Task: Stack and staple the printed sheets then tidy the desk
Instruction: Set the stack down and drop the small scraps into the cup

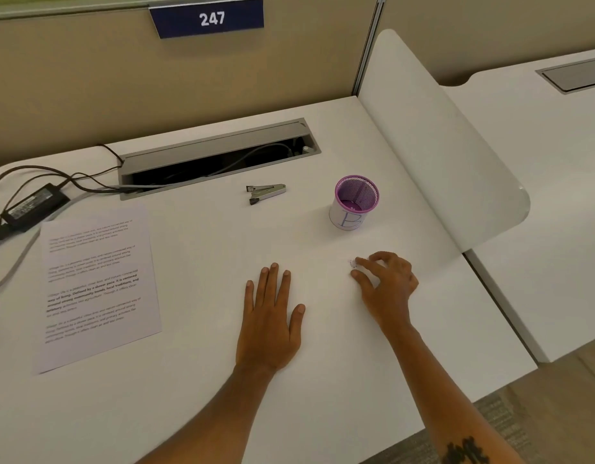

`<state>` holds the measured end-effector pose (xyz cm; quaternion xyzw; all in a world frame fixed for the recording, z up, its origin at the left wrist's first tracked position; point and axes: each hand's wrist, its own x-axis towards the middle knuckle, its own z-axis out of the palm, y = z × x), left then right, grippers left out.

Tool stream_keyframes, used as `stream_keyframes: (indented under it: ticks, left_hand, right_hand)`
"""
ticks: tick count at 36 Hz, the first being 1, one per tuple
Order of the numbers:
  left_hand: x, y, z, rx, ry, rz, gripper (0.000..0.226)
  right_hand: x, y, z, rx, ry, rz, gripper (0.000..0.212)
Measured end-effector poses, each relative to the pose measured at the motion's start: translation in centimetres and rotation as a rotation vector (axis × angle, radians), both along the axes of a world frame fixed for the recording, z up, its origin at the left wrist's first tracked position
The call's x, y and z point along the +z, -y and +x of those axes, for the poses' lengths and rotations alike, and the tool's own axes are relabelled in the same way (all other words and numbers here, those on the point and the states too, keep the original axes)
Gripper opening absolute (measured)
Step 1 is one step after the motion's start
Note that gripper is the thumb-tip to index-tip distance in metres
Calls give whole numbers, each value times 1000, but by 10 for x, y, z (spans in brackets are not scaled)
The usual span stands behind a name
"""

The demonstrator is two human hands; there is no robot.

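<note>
Printed sheets (98,286) lie flat on the left part of the white desk (195,380), apart from both hands. A small stapler (265,193) lies on its side, sprung open, near the middle back. My left hand (272,316) rests flat on the desk, palm down, fingers straight. My right hand (386,283) is to its right, fingers curled, with the forefinger tip touching a tiny pale scrap (353,263) on the desk. Whether the scrap is pinched is unclear.
A purple mesh cup (354,202) with a white label stands behind my right hand. An open cable tray (219,162) runs along the back. A black power adapter (33,205) with cables sits at far left. A white divider panel (456,155) borders the right side.
</note>
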<state>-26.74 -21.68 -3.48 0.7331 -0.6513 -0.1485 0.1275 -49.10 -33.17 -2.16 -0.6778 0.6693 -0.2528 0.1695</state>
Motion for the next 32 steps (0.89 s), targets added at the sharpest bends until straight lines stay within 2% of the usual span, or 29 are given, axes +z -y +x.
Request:
stream_keyframes:
  ticks: [6,9,18,21,25,32]
  left_hand:
    - [1,-1,0,-2,-7,-2,70]
    - [1,0,0,-4,-15,-9,70]
    - [0,-1,0,-5,-1,-5,70]
    - [1,-1,0,-4,1,-5,70]
    - [1,-1,0,-3,11,3,70]
    - [0,-1,0,-4,2,0,70]
  right_hand:
    - [2,13,8,-4,38,-20,12]
    - [3,19,5,14,68,23,18]
    - [6,33,-5,236,-6,-41,26]
    - [10,40,-6,320,-16,-4,27]
    - [13,48,-5,409,-60,35,23]
    - [14,54,-1,493,-161,-20,12]
